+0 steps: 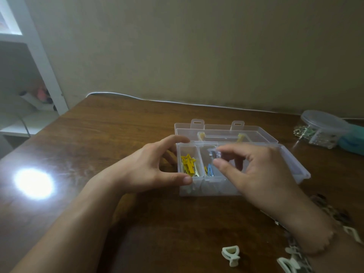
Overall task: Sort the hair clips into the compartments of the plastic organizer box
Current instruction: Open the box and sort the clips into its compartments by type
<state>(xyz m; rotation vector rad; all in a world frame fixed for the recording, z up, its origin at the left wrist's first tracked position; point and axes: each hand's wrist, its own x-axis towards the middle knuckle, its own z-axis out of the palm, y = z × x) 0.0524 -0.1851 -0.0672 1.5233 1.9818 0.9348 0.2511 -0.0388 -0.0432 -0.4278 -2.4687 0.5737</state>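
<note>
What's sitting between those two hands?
In the head view, the box's left compartment with yellow clips lies between the left hand and right hand.

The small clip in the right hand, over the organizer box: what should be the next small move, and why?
Probably lower the small pale clip and release it into the second compartment. The right hand pinches it just above that compartment, where a blue clip already lies, while the left hand holds the organizer box at its left end. The clip is blurred, so its colour is uncertain.
</note>
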